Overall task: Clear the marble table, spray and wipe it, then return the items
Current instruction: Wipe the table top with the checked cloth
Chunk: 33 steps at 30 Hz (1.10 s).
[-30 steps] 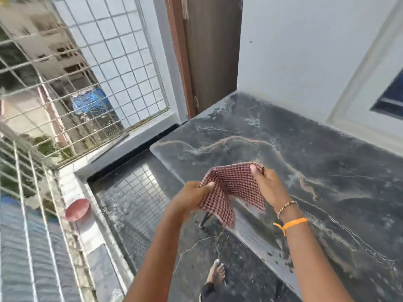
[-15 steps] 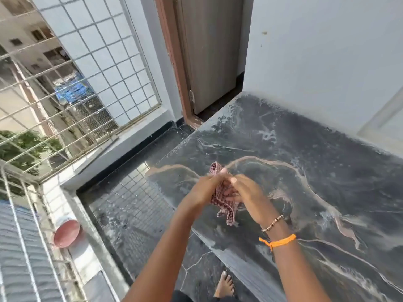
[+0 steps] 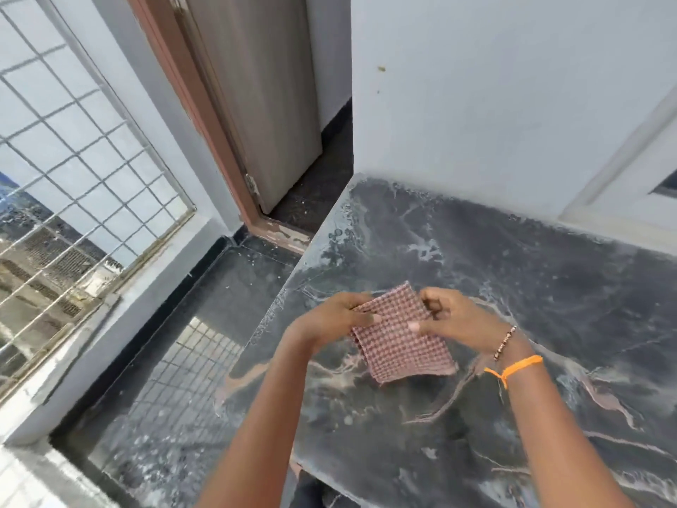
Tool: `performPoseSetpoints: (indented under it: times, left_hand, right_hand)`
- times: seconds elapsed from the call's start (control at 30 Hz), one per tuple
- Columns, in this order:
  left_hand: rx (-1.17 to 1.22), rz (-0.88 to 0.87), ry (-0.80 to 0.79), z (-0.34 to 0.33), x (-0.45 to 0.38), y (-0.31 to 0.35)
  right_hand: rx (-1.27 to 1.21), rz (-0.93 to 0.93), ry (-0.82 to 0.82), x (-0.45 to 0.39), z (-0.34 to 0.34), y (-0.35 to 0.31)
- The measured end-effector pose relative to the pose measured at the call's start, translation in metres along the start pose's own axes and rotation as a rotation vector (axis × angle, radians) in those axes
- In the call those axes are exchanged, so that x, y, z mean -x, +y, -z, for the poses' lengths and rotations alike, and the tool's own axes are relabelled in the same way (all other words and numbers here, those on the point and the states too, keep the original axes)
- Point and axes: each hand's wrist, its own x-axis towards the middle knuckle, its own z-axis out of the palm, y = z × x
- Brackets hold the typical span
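Pinching cloth (image 3: 399,342) (folded; underside hidden), both hands.

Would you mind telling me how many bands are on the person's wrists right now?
2, both on the right wrist: a beaded bracelet nearer the hand, and an orange thread band just behind it. The left wrist shows none, though its underside is hidden.

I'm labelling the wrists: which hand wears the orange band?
The right hand. Its wrist carries an orange band and a beaded bracelet; the left hand has a bare wrist.
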Motion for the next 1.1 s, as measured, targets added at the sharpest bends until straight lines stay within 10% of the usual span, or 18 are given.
performPoseSetpoints:
  times: [0.2,0.47,0.77,1.1]
  left_hand:
    - [-0.270,-0.011,0.328,0.037,-0.061,-0.018]
    - [-0.571,-0.141,0.351,0.094,-0.069,-0.072]
    - [-0.490,-0.155,0.389,0.118,-0.068,-0.088]
    - [-0.392,-0.041,0.578,0.132,-0.066,-0.099]
  right_hand:
    - [0.376,-0.173,0.529,-0.052,0.003,-0.024]
    - [0.446,-0.388,0.734,-0.131,-0.023,-0.014]
    - [0.862,-0.624,0.607,-0.137,-0.106,0.044]
    - [1.022,-0.126,0.380,-0.241,-0.136,-0.002]
